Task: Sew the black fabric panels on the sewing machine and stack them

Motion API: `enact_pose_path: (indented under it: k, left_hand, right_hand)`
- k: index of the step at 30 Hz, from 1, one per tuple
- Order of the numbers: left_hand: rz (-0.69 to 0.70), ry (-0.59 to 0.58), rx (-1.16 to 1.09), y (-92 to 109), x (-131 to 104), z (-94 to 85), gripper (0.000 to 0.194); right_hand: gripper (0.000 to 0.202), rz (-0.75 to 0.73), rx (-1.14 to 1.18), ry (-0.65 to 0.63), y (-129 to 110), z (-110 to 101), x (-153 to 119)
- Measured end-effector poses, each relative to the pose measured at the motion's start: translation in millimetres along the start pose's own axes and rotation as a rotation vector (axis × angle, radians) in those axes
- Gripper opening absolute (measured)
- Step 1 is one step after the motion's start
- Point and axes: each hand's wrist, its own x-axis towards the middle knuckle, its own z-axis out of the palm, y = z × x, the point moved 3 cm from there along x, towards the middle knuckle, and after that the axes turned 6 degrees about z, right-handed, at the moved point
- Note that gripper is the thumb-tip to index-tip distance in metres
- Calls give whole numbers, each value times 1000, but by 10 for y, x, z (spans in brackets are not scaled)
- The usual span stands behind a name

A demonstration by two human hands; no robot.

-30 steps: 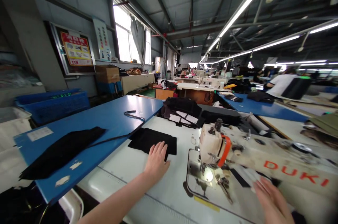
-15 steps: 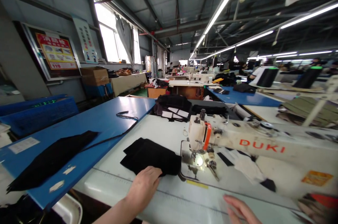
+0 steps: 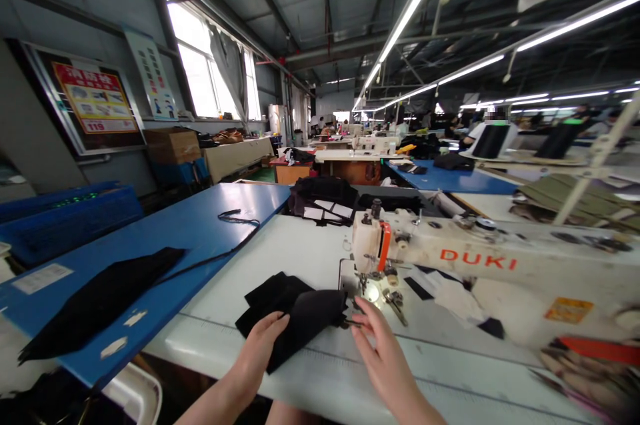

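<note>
Black fabric pieces [image 3: 305, 318] lie on the pale machine table, partly lifted and folded near the needle area. My left hand [image 3: 263, 345] grips the near edge of the fabric between thumb and fingers. At the fabric's right end, my right hand [image 3: 373, 338] is closed around something small and dark, too small to make out. The white sewing machine [image 3: 480, 255] with red lettering stands just beyond my right hand, its lamp lit over the needle plate [image 3: 350, 275].
To the left, a blue table [image 3: 200, 218] holds a long black fabric piece [image 3: 100, 301] and a dark cord. White scraps [image 3: 457, 298] lie under the machine arm. Behind is a dark fabric pile [image 3: 325, 198]; a person sits farther back right.
My right hand has moved up and left to the fabric's right end. The fabric's right part is now raised and turned toward me, with my left hand holding its edge. The view has shifted slightly.
</note>
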Motion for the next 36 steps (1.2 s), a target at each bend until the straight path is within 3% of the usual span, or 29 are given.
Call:
enact_pose_path:
  k: [4, 7, 10, 12, 14, 16, 18, 20, 24, 28, 33, 36]
  left_hand:
    - [32, -147, 10, 13, -81, 25, 34]
    - [46, -224, 28, 58, -135, 14, 30]
    - [86, -456, 71, 228, -244, -2, 20]
    - [86, -680, 109, 367, -335, 4, 39]
    - [74, -805, 234, 469, -381, 38, 63]
    - [141, -740, 456, 526, -331, 128, 78]
    - [290, -593, 663, 552, -213, 294, 80]
    - [393, -530, 795, 525, -71, 505, 67]
    - [478, -600, 904, 406, 178, 789, 35]
    - [519, -562, 905, 328, 236, 786, 23]
    - [520, -412, 711, 292, 122, 660, 14]
    - [431, -367, 511, 270, 113, 536, 17]
  right_hand:
    - [36, 36, 22, -196, -38, 5, 152]
    - [20, 38, -17, -274, -47, 3, 236]
    - [13, 47, -74, -318, -34, 29, 267]
    - [12, 21, -135, -344, -39, 55, 265]
    - [7, -14, -219, -343, -52, 77, 266]
    - [5, -35, -305, -350, -66, 104, 278]
    - [8, -41, -373, -366, -76, 131, 308]
    - [8, -37, -405, -386, -86, 155, 348]
    - [5, -22, -361, -433, -120, 159, 416]
    - [13, -14, -230, -476, -143, 89, 412]
    - [24, 126, -14, -179, 19, -164, 348]
    - [27, 154, 3, -119, 98, -252, 259]
